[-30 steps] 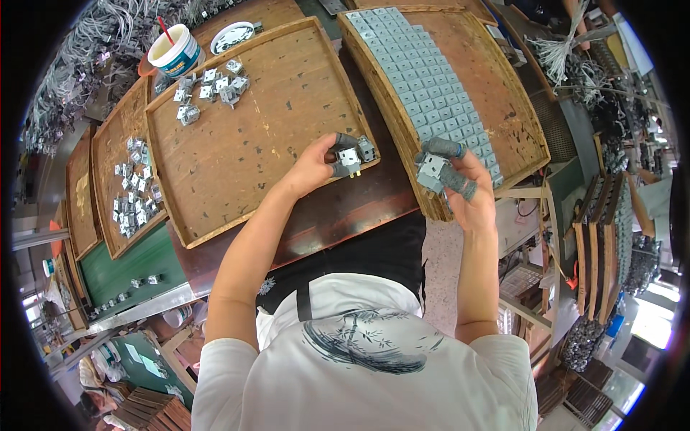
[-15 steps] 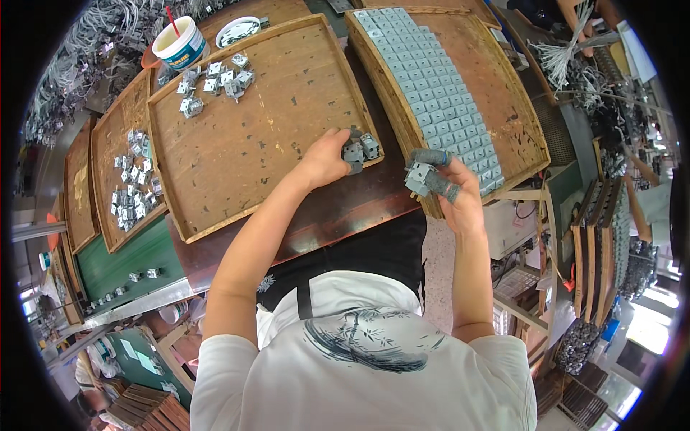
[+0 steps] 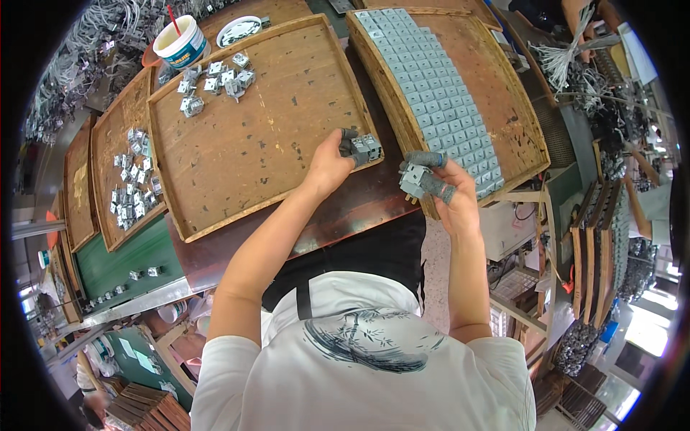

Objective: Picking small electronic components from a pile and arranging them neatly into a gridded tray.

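My left hand [image 3: 332,164], with dark covers on its fingertips, is at the near right corner of a wooden tray [image 3: 248,210]. Its thumb and fingers close on a small grey box-shaped part [image 3: 365,149], which sits against another like it by the tray wall; the fingertips are partly hidden. Raised just right of that corner, my right hand [image 3: 456,192] pinches a similar grey box-shaped part [image 3: 415,178] with brass-coloured prongs pointing down. Grey covers wrap its thumb and fingers too.
Rows of grey square parts [image 3: 438,93] fill much of a second wooden tray [image 3: 519,122] on the right. Loose parts [image 3: 233,77] lie at the far side of the left tray. Behind it stand a white tub [image 3: 180,43] and a bowl [image 3: 238,30]. Farther left, another tray [image 3: 108,151] holds several parts.
My left hand has shifted slightly right, and the parts in the tray corner now sit closer together. My right hand has moved a little left, its grey part still held.
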`<action>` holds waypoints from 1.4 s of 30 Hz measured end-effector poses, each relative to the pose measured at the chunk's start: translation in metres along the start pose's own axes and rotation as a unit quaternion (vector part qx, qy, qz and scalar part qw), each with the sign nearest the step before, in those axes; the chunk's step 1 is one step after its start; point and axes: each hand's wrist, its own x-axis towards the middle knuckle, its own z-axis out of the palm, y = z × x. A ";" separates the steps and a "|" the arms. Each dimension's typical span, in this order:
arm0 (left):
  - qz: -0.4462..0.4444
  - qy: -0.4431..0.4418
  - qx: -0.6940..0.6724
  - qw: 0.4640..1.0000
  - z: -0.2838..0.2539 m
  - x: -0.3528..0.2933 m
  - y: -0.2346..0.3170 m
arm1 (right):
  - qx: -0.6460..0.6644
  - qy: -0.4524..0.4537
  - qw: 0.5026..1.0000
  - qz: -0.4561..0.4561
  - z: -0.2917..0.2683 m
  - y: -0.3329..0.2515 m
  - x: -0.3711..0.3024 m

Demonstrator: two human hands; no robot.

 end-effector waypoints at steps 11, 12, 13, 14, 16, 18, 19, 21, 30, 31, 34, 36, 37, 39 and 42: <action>-0.025 -0.001 -0.132 0.991 -0.041 -0.024 0.014 | -0.273 -0.084 0.958 -0.007 0.046 0.033 0.066; -0.084 -0.005 -0.293 0.952 -0.043 -0.031 0.019 | -0.272 -0.085 0.959 -0.007 0.048 0.035 0.072; -0.084 -0.001 -0.293 0.952 -0.043 -0.036 0.017 | -0.337 -0.105 0.936 -0.004 0.051 0.038 0.080; -0.011 -0.029 -0.316 0.948 -0.040 -0.040 0.014 | -0.400 -0.122 0.908 -0.001 0.051 0.042 0.088; 0.062 -0.053 -0.339 0.937 -0.035 -0.042 0.008 | -0.396 -0.132 0.908 -0.043 0.057 0.051 0.096; 0.035 -0.025 -0.359 0.932 -0.030 -0.041 0.002 | -0.499 -0.121 0.854 -0.088 0.068 0.045 0.096; 0.036 -0.024 -0.360 0.932 -0.027 -0.038 -0.005 | -0.500 -0.122 0.853 -0.088 0.068 0.048 0.097; 0.031 0.004 -0.311 0.950 -0.019 -0.028 -0.024 | -0.617 -0.101 0.764 -0.161 0.066 0.056 0.097; -0.070 -0.016 -0.169 0.983 -0.028 -0.013 -0.014 | -0.450 0.042 0.887 -0.098 0.040 0.019 0.078; -0.071 -0.015 -0.170 0.983 -0.026 -0.012 -0.016 | -0.436 0.053 0.895 -0.082 0.036 0.020 0.075; -0.076 -0.024 -0.123 0.989 -0.020 -0.006 -0.028 | -0.426 0.070 0.900 -0.062 0.029 0.020 0.066; -0.042 0.018 -0.020 0.999 -0.015 -0.001 -0.033 | -0.427 0.066 0.899 -0.071 0.025 0.020 0.061; -0.042 0.017 -0.020 0.999 -0.015 0.000 -0.029 | -0.428 0.067 0.898 -0.071 0.025 0.018 0.058; 0.012 0.008 -0.001 1.000 -0.015 0.000 -0.019 | -0.385 0.071 0.918 -0.069 0.026 0.007 0.053; 0.040 -0.010 -0.027 0.999 -0.016 -0.001 -0.009 | -0.309 0.068 0.946 -0.074 0.033 -0.032 0.050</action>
